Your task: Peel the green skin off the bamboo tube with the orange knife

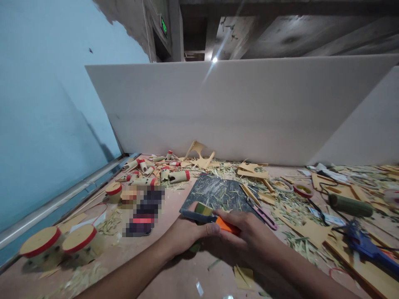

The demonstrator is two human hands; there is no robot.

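My right hand (246, 228) is closed around the orange handle of a utility knife (229, 224). The knife's dark blade points left and lies across a short piece of green bamboo (203, 209). That bamboo sits in my left hand (190, 232), whose fingers are wrapped round it and partly hidden behind the blade. My left thumb reaches right, close to the knife's handle. Beneath and beyond both hands lies a dark cutting mat (215, 191) scattered with thin green shavings. Pink-handled scissors (264, 216) rest just right of my right hand.
At left stand bamboo cups with red-rimmed lids (79, 238); small red-ended bamboo pieces (179, 176) lie behind. On the right are a blue glue gun (368, 245), a green bamboo tube (350, 205), tape rolls (303, 191) and cut board scraps (311, 228). A white panel (237, 112) closes the back.
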